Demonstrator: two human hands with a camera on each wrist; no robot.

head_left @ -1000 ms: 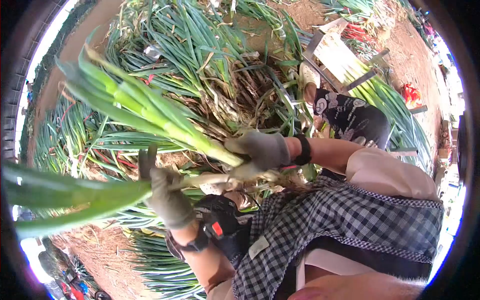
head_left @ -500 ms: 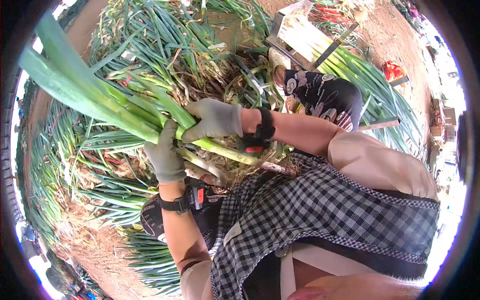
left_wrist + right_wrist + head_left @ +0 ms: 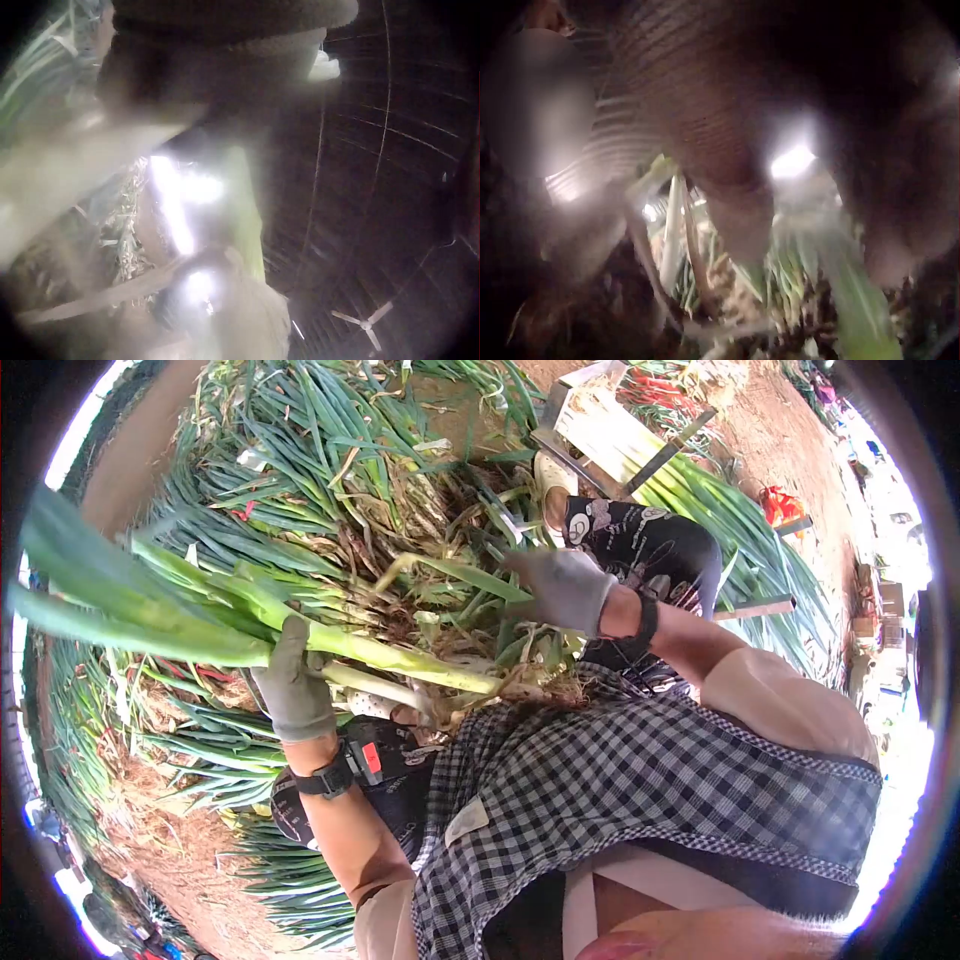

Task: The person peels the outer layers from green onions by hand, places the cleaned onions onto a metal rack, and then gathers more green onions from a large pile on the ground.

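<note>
In the head view my gloved left hand (image 3: 296, 688) grips several large green onions (image 3: 405, 659), its fingers wrapped round the stalks. Their broad leaves stretch out to the left, and the rooty white ends point toward the checked apron. My gloved right hand (image 3: 563, 592) is apart from the stalks, off to the right, and pinches a loose green onion leaf (image 3: 465, 572) that trails leftward. The right wrist view shows a green leaf (image 3: 862, 311) hanging below the fingers. Blurred pale stalks (image 3: 82, 169) cross the left wrist view.
A large heap of green onions (image 3: 310, 450) covers the ground beyond the hands. At the right, trimmed green onions (image 3: 690, 510) lie in a metal rack (image 3: 670, 455). More green onions (image 3: 300, 885) lie at the bottom left. A red bag (image 3: 783, 506) sits past the rack.
My right hand has left the stalks and moved right, drawing a leaf away. My left hand keeps hold of the green onions and has shifted slightly left and down.
</note>
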